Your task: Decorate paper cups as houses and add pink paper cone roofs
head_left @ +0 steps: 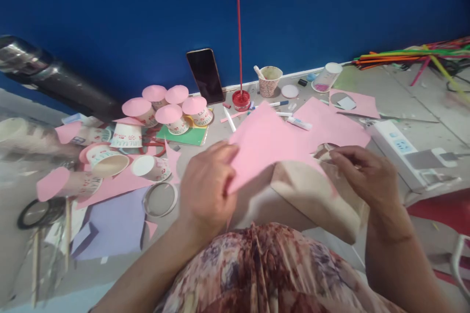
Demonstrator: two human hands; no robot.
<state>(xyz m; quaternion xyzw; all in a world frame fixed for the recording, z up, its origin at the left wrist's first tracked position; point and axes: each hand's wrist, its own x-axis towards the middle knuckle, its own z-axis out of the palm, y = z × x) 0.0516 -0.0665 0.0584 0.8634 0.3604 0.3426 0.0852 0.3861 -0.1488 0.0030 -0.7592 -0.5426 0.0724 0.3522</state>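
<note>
A sheet of pink paper [268, 142] is raised off the table, its left edge pinched in my left hand [209, 186]. At the sheet's right side, my right hand [370, 176] has thumb and fingers pressed together. A small, thin thing shows at those fingertips, too blurred to name. Below the sheet is a blurred tan shape [312, 195], its kind unclear. Another pink paper piece [330, 124] lies behind. Left of my left hand stand several printed paper cups [127, 135] topped with pink paper cones [169, 113]; other cups lie on their sides.
At the back are a leaning phone [206, 76], a small red pot [241, 101] with an upright red stick, and a paper cup [270, 81]. A power strip [396, 149] lies right, below colourful pipe cleaners [407, 56]. Purple paper [113, 227] and a tape roll [160, 199] lie left.
</note>
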